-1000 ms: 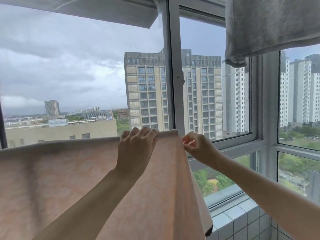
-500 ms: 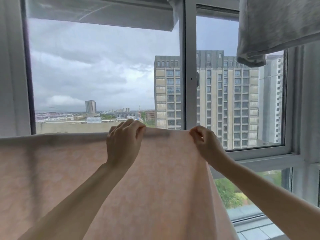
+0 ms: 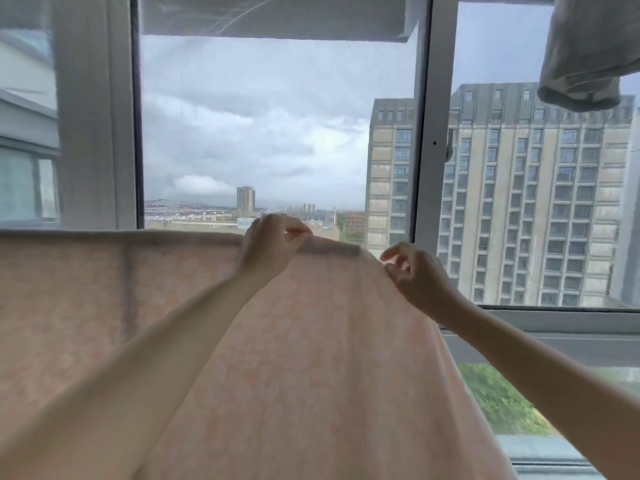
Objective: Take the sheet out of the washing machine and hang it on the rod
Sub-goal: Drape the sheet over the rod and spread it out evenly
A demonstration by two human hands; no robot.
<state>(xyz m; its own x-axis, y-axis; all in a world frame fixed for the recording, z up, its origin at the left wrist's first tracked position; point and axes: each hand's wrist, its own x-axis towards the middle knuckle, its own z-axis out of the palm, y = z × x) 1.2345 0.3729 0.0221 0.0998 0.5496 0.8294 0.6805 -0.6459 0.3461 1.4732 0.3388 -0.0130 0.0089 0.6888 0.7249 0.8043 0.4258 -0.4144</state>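
The pink sheet (image 3: 145,306) hung draped in front of the window (image 3: 277,133), its top fold running level across the view. My left hand (image 3: 268,245) gripped this top edge with curled fingers. My right hand (image 3: 414,277) pinched the sheet's right end. A grey cloth (image 3: 588,53) hung at the upper right.

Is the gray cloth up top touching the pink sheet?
No, the gray cloth hangs high at the upper right, well apart from the pink sheet.
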